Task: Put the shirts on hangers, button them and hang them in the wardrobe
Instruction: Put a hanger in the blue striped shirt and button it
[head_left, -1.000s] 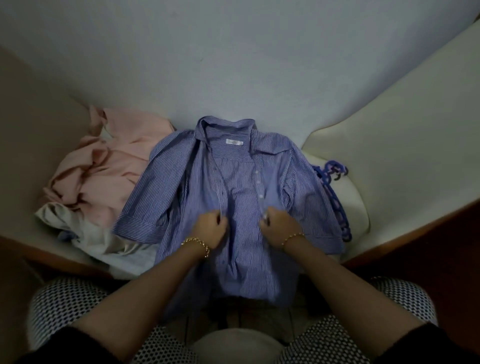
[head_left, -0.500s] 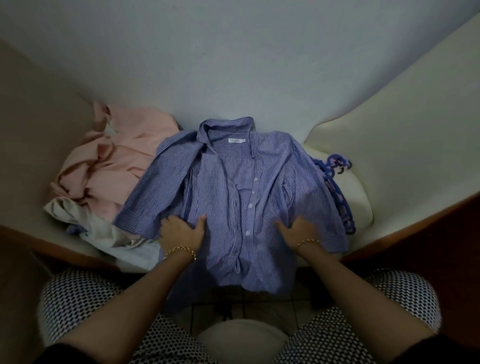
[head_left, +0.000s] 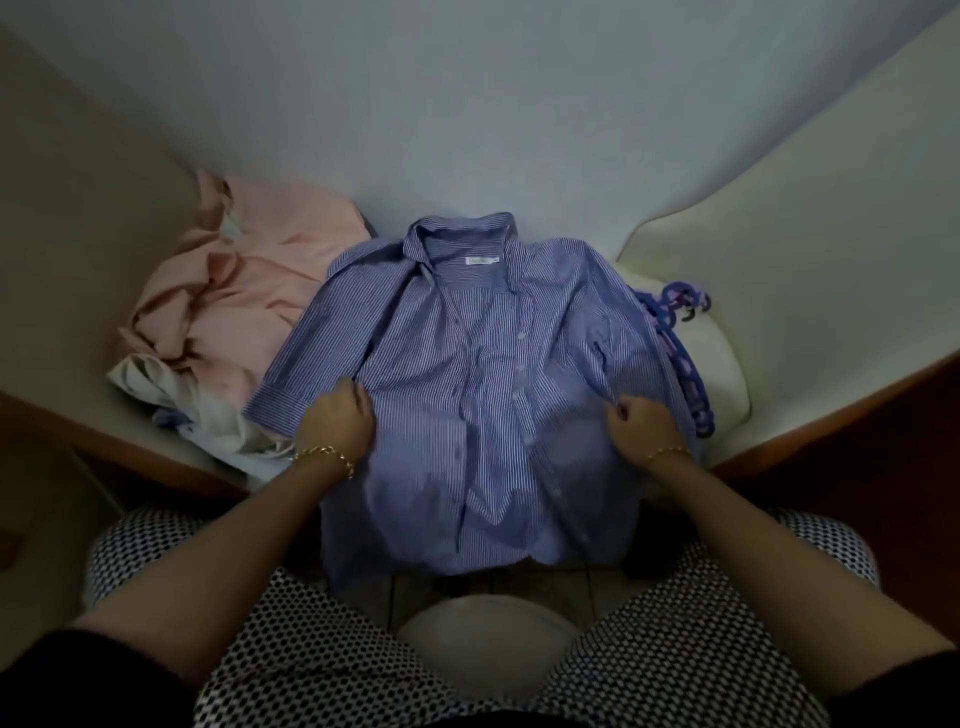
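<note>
A blue striped shirt (head_left: 467, 374) lies face up on the bed, collar away from me, front unbuttoned, hem hanging over the near edge. My left hand (head_left: 335, 421) grips the shirt's left side near the sleeve cuff, fingers curled into the cloth. At the shirt's right side my right hand (head_left: 641, 423) pinches a fold of the fabric. Purple and blue plastic hangers (head_left: 680, 358) lie partly hidden under the shirt's right edge.
A pink garment (head_left: 234, 306) is heaped to the left with a pale white one (head_left: 171, 395) below it. A cream pillow (head_left: 727, 374) lies at the right. Wooden bed frame edges (head_left: 130, 457) run along both sides; the wall stands behind.
Both hands left the button placket in the middle, moved outward to the shirt's two sides and took hold of the fabric there. The shirt front now lies spread wider.
</note>
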